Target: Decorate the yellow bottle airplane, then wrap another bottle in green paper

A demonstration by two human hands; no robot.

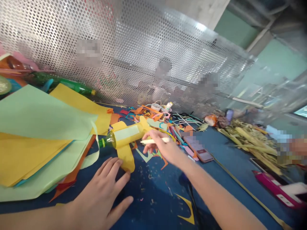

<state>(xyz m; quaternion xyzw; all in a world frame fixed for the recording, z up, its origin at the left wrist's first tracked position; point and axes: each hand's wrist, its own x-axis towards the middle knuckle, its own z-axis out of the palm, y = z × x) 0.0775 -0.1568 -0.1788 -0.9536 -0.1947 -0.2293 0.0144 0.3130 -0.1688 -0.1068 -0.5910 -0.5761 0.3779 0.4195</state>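
A plastic bottle [110, 140] with a green cap lies on its side, wrapped in yellow paper with a pale green strip [127, 133] along it. Yellow paper flaps stick out from it like wings. My left hand [105, 182] lies with fingers spread, its fingertips on the near yellow wing [127, 158]. Between the fingers of my right hand [161, 143] is a white pen [154, 141], its tip pointing left, just right of the wrapped bottle. The tail end of the bottle is partly behind my right hand.
Large sheets of green and yellow paper [43, 118] are stacked at left, with a green bottle [76, 87] behind. Coloured paper scraps [153, 111] lie along the perforated metal screen [144, 48]. At right are a phone [198, 148], dry husks [249, 140] and a magenta power strip [275, 188].
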